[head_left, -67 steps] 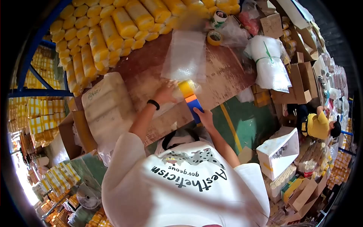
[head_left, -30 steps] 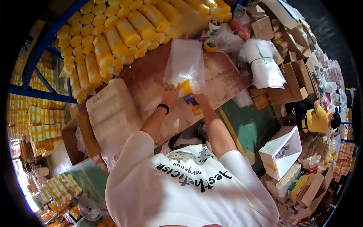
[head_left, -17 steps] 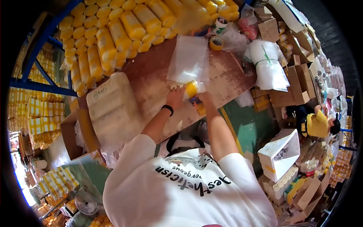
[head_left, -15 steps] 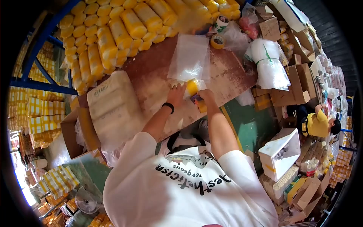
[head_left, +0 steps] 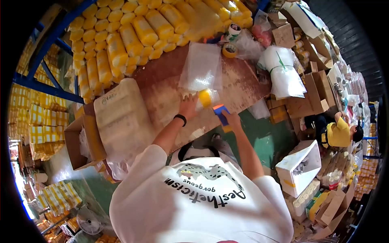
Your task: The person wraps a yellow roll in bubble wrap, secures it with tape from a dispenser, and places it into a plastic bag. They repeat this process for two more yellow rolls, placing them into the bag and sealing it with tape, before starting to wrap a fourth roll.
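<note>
On the red-brown table (head_left: 162, 73), my left hand (head_left: 188, 104) lies with its fingers spread at the left side of a clear-wrapped roll with a yellow band (head_left: 205, 98). A black band circles that wrist. My right hand (head_left: 231, 119) is closed round a blue and orange tape dispenser (head_left: 221, 113), just right of the roll near the table's front edge. Flat clear plastic bags (head_left: 201, 67) lie beyond the roll. What is inside the wrapped roll cannot be made out.
Yellow-banded packages (head_left: 146, 32) are piled at the back. A wrapped block (head_left: 121, 117) lies left, beside an open carton (head_left: 83, 137). Tape rolls (head_left: 229, 50) and a tied plastic bundle (head_left: 282, 73) are at the right. A person in yellow (head_left: 339, 133) is far right.
My right hand has moved right and toward my body with the tape dispenser, away from the roll. My left hand stays by the roll. The view has shifted slightly.
</note>
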Action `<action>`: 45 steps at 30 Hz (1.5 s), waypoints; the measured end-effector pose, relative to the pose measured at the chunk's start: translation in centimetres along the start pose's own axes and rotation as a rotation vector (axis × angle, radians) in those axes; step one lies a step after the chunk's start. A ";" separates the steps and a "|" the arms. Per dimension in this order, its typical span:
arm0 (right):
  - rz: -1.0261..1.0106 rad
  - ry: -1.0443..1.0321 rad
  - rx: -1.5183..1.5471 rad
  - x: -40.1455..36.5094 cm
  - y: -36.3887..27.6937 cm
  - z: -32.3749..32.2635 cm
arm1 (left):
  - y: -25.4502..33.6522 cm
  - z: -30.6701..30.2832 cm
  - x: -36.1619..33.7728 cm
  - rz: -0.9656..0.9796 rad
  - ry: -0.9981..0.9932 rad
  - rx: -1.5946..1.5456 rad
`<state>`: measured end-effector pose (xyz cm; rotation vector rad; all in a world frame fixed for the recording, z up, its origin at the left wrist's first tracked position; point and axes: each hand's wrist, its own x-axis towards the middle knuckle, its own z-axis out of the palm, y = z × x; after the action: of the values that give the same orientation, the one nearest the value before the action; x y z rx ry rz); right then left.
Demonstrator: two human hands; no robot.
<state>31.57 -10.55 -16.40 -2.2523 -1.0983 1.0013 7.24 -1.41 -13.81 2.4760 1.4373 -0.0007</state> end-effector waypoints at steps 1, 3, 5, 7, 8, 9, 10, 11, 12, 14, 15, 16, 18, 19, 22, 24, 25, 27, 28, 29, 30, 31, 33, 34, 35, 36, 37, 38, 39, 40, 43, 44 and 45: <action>-0.003 -0.001 0.091 -2.2 0.2 -1.6 | 0.2 0.2 -0.1 -0.014 0.009 0.026; -0.112 0.026 0.115 -9.0 -3.1 -6.8 | 0.5 1.0 -0.3 -0.007 0.099 0.057; -0.257 0.030 0.199 -12.5 -2.9 -8.7 | 0.0 2.6 -1.3 0.033 0.253 0.063; -0.412 0.038 0.292 -14.7 -2.7 -9.5 | -0.1 1.7 -2.3 0.101 0.360 -0.041; -0.559 0.028 0.235 -14.9 -2.8 -10.0 | 0.0 0.8 -2.8 0.130 0.415 -0.090; -0.706 0.012 0.180 -15.0 -3.0 -10.2 | 0.8 -1.9 -3.5 0.199 0.313 -0.473; -0.853 -0.008 0.130 -15.2 -3.4 -10.2 | 2.2 -6.0 -4.6 0.260 0.202 -0.853; -0.913 -0.013 0.131 -16.0 -5.6 -10.4 | 3.3 -9.7 -5.6 0.315 0.087 -1.232; -1.000 -0.020 0.107 -15.9 -6.7 -10.4 | 4.2 -12.5 -6.5 0.398 0.038 -1.317; -1.186 -0.037 0.056 -15.4 -8.3 -10.2 | 5.3 -16.7 -7.9 0.572 -0.047 -1.485; -1.214 -0.051 0.040 -15.2 -8.9 -10.1 | 5.2 -17.6 -8.6 0.549 -0.035 -1.397; -1.227 -0.041 0.049 -15.0 -9.2 -9.9 | 5.0 -18.3 -9.3 0.526 -0.026 -1.310; -1.249 -0.013 0.072 -14.3 -9.7 -9.0 | 4.3 -18.6 -10.4 0.467 -0.009 -1.181; -1.217 -0.045 0.064 -14.3 -9.6 -8.5 | 3.8 -18.5 -11.0 0.432 -0.001 -1.140; -1.099 -0.176 0.003 -14.6 -8.7 -6.4 | 2.4 -17.1 -13.1 0.130 -0.067 -1.302; -0.991 -0.304 -0.090 -14.7 -8.3 -4.6 | 0.7 -14.9 -14.2 -0.077 -0.120 -1.488; -0.935 -0.354 -0.067 -15.3 -9.2 -4.2 | -0.6 -13.4 -14.7 -0.147 -0.136 -1.575; -0.932 -0.422 -0.071 -15.5 -9.3 -2.1 | -2.9 -10.4 -15.3 -0.265 -0.173 -1.694; -0.947 -0.444 -0.042 -15.6 -9.6 -1.2 | -3.9 -9.2 -15.3 -0.314 -0.194 -1.725; -0.884 -0.500 -0.085 -15.7 -10.0 -0.5 | -4.9 -8.1 -15.2 -0.362 -0.217 -1.754; -0.850 -0.508 -0.052 -15.9 -10.4 0.1 | -5.4 -7.7 -14.9 -0.372 -0.186 -1.721; -0.815 -0.517 -0.018 -16.1 -10.7 0.5 | -5.8 -7.3 -14.6 -0.382 -0.155 -1.688; -0.747 -0.488 0.057 -16.4 -11.5 1.6 | -6.7 -6.6 -13.5 -0.365 -0.080 -1.558; -0.714 -0.452 0.098 -16.5 -11.9 2.2 | -6.9 -6.3 -12.6 -0.340 -0.035 -1.462; -0.681 -0.414 0.137 -16.6 -12.4 2.7 | -7.3 -6.0 -11.7 -0.313 0.009 -1.367; -0.648 -0.376 0.176 -16.5 -12.8 3.0 | -8.2 -5.7 -10.4 -0.307 0.051 -1.341; -0.647 -0.341 0.195 -16.3 -13.1 3.4 | -9.6 -5.3 -8.8 -0.299 0.093 -1.313; -0.561 -0.388 0.222 -16.5 -13.6 3.1 | -11.0 -5.4 -7.3 -0.292 0.134 -1.282; -0.474 -0.433 0.251 -17.0 -14.2 2.6 | -12.1 -7.4 -6.0 -0.431 0.137 -1.297; -0.384 -0.477 0.280 -17.5 -14.5 2.4 | -12.9 -9.3 -4.8 -0.570 0.137 -1.307; -0.394 -0.429 0.321 -17.2 -13.9 3.4 | -14.9 -7.6 -1.6 -0.416 -0.065 -1.215; -0.376 -0.412 0.333 -17.0 -13.9 3.8 | -15.0 -7.0 -0.8 -0.417 -0.066 -1.170; -0.385 -0.391 0.385 -16.1 -13.0 4.8 | -14.7 -6.7 -0.2 -0.418 -0.070 -1.123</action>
<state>14.75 -15.49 -4.42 -1.5071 -1.2994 1.3751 -6.27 6.91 -10.85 1.2504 1.3408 0.4826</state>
